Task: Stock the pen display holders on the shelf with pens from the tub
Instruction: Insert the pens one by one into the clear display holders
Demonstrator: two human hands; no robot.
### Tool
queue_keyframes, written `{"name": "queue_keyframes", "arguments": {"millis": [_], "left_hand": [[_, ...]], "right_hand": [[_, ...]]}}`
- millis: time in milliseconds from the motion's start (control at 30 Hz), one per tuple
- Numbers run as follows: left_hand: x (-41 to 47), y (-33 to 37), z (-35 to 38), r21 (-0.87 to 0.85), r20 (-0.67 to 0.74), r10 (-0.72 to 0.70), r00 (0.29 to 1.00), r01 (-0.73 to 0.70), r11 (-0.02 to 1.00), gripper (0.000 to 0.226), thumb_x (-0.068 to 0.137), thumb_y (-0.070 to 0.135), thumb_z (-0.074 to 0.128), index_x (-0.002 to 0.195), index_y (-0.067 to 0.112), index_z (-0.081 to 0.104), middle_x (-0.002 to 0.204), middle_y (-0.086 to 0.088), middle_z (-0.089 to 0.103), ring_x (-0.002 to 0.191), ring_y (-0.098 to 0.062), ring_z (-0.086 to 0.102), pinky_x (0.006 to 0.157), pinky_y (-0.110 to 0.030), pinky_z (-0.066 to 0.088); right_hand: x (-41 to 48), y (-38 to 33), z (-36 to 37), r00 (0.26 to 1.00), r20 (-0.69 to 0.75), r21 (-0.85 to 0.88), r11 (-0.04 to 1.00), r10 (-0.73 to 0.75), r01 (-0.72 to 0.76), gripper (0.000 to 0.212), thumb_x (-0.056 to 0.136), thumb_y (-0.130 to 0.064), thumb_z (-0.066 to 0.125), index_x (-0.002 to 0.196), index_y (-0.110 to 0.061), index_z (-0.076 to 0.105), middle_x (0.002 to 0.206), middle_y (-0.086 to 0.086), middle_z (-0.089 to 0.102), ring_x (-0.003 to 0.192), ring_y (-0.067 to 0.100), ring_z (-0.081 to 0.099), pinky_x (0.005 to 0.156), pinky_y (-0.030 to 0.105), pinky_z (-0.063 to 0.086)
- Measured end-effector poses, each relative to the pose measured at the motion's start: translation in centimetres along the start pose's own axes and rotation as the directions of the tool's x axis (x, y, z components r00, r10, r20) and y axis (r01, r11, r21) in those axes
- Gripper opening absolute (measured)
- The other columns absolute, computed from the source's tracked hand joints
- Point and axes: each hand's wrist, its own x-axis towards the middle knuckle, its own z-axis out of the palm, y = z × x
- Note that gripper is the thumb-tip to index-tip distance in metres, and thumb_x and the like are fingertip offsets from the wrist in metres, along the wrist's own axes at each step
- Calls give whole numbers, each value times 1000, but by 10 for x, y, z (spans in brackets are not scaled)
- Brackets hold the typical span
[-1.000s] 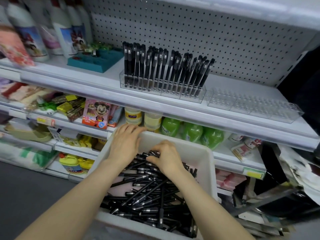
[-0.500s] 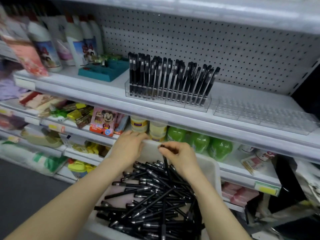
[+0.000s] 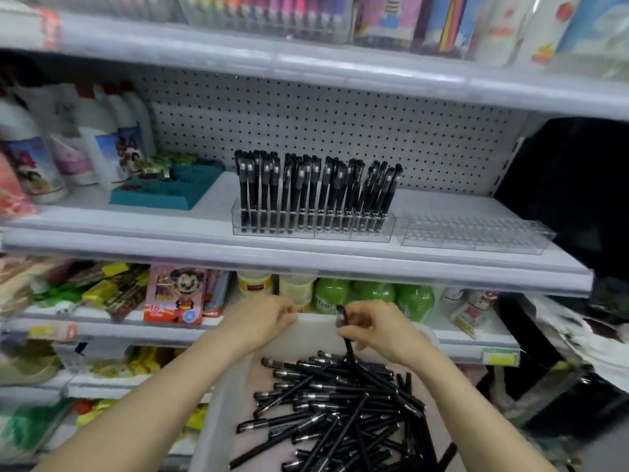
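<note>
Pens [image 3: 340, 403] lay heaped in the tub [image 3: 316, 335]. At its far rim, fingers of the right hand [image 3: 377, 330] pinched a pen [image 3: 341, 313] upright. The left hand [image 3: 258, 321] curled its fingers over that rim.

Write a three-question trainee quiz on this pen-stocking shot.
1. True or false: the right holder on the shelf already has pens in it.
2. Which hand pinches a pen upright? A) left hand B) right hand
3. Fill in: the left hand grips the far rim of the ____.
Key: 1 false, the right holder is empty; 2 B; 3 tub.
</note>
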Motion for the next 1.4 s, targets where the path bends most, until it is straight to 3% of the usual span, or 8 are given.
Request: {"name": "queue_keyframes", "arguments": {"millis": [100,233,333,567,733,933,1233,1400], "left_hand": [[7,2,-13,-13,-140,47,989,-49,999,25,98,42,47,104,31,68,102,9,69,93,-15,64,69,-31,45],[22,-3,-40,-36,-455,35,890,-57,998,23,95,22,57,116,21,66,114,3,61,106,-21,55,83,-36,46],[37,-10,-61,9,-551,20,834,-18,1000,35,92,12,60,127,15,59,125,-2,54,116,-23,47,90,-39,48],[63,-24,-71,93,-534,8,846,49,994,48,92,8,59,138,12,49,137,-6,49,128,-26,41,97,-37,44],[64,-29,-65,85,-547,16,837,37,996,44,90,7,60,134,14,55,129,-3,53,120,-24,45,86,-35,49],[65,-28,-64,80,-570,-3,821,59,995,49,85,3,64,132,18,57,124,0,54,114,-22,46,82,-33,50],[63,-25,-63,53,-562,-10,827,49,997,47,88,4,61,134,15,55,127,-2,52,118,-23,44,84,-36,50],[42,-10,-60,1,-582,-8,813,10,1000,38,90,7,58,128,14,59,124,-3,53,116,-24,45,87,-37,48]], "right_hand": [[11,-20,-29,992,-114,205,976,-47,69,8,91,-16,67,93,-8,65,79,12,72,66,15,68,65,33,60],[40,-58,-69,956,-287,420,888,-66,187,12,91,-7,64,103,-6,64,78,15,71,72,19,70,77,32,60],[66,-79,-88,901,-421,398,871,-106,289,16,88,-5,69,103,-10,64,77,8,69,76,20,71,80,32,59],[122,-103,-84,741,-663,206,927,-104,315,6,88,-21,70,91,-17,67,79,-4,70,76,14,70,75,33,60],[146,-104,-69,714,-692,88,969,-108,232,16,88,-29,69,97,-16,70,83,-5,71,80,14,69,82,40,58],[152,-103,-49,815,-562,-72,990,-141,122,15,91,-26,66,90,-12,68,70,-2,67,71,15,65,78,36,55],[147,-104,-48,836,-541,-53,996,-92,75,21,90,-26,69,102,-9,70,81,2,72,81,18,69,86,42,55],[118,-98,-55,811,-578,-32,996,-87,85,16,90,-16,67,106,-15,71,85,-5,69,81,8,65,88,32,55]]}}
